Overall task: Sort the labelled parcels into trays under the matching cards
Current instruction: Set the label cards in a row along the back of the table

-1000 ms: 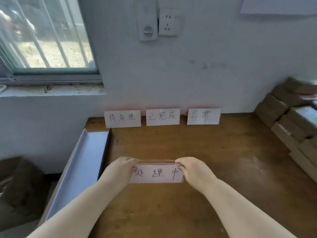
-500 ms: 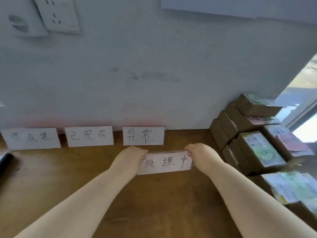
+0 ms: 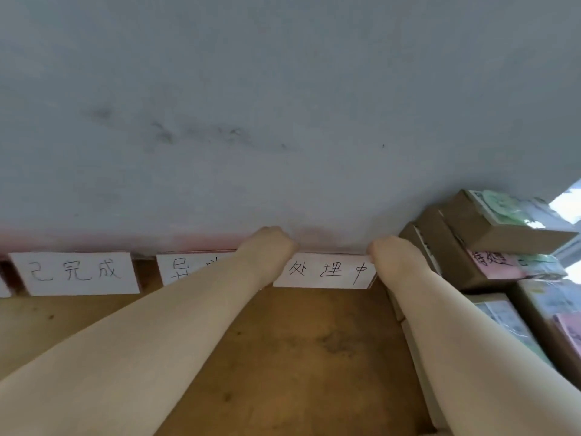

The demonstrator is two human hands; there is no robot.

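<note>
Against wall (image 3: 283,121), left hand (image 3: 270,248), right hand (image 3: 394,256) pinch card (image 3: 327,272) edges; parcels (image 3: 471,229) near.

Setting: small parcel-sorting station, of the storeroom or back-room kind.

A worn wooden table (image 3: 283,357) fills the lower frame, butted against a bare, scuffed grey wall (image 3: 283,105) that takes the whole upper half. Handwritten paper cards stand along the table-wall join at mid-height: the 已完成 card (image 3: 75,272) at left, a partly covered card (image 3: 179,267) beside it, the 处理中 card (image 3: 327,270) right of centre. Stacked brown cardboard parcels (image 3: 471,234) crowd the right edge, with printed labels on top and one pink handwritten slip (image 3: 493,261). Daylight enters through an opening (image 3: 569,206) at far right. The exact type of premises cannot be told.
</note>
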